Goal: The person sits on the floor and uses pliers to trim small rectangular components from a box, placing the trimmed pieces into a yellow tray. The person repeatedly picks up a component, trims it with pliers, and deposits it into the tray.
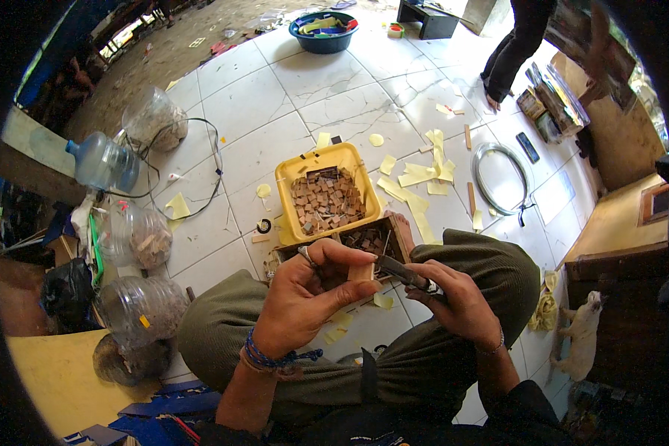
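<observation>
Above my lap, my left hand (301, 297) pinches a small pale wooden piece (362, 275) between thumb and forefinger. My right hand (457, 297) is closed round a dark flat hand tool (400, 270) with a shiny metal part near the grip; its exact kind is unclear. The tool's tip points left and comes close to the wooden piece; whether they touch, I cannot tell. Just beyond, a yellow plastic basin (282, 184) holds many small brown wooden pieces (327, 199). Between it and my hands stands a wooden box (403, 239) of darker pieces, partly covered by my hands.
Yellow scraps (424, 175) and a wire coil (477, 178) lie on the tiles at right, near a phone (528, 147). Clear plastic jugs (143, 312) line the left. A blue basin (323, 43) stands far off. Someone's leg (520, 44) is at upper right; a cat (580, 334) is at right.
</observation>
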Motion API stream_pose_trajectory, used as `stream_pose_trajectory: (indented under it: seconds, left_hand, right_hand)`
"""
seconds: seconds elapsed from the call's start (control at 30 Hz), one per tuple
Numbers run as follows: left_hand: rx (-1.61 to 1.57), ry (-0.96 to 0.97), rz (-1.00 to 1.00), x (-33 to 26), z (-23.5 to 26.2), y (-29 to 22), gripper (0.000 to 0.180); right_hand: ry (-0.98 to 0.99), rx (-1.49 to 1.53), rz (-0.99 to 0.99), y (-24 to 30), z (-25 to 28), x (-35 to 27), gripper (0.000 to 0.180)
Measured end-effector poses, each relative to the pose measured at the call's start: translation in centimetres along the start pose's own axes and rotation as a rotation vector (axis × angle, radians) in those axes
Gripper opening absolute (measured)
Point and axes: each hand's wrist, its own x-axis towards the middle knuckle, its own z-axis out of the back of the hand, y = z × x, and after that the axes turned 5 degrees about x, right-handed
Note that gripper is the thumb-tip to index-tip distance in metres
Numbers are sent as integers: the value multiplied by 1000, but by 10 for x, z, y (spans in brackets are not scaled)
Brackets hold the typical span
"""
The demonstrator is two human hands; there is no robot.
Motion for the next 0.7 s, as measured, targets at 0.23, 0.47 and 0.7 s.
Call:
stream_pose_trajectory:
  seconds: [0.23, 0.47, 0.7]
  left_hand:
    - [25, 5, 15, 1, 0, 1, 30]
    - [36, -29, 73, 0, -3, 4, 27]
    - [125, 6, 76, -1, 3, 4, 29]
  right_hand:
    - [31, -16, -11, -2, 3, -4, 45]
    - [167, 6, -94, 1, 14, -9, 36]
    - [267, 77, -198, -2, 16, -9, 40]
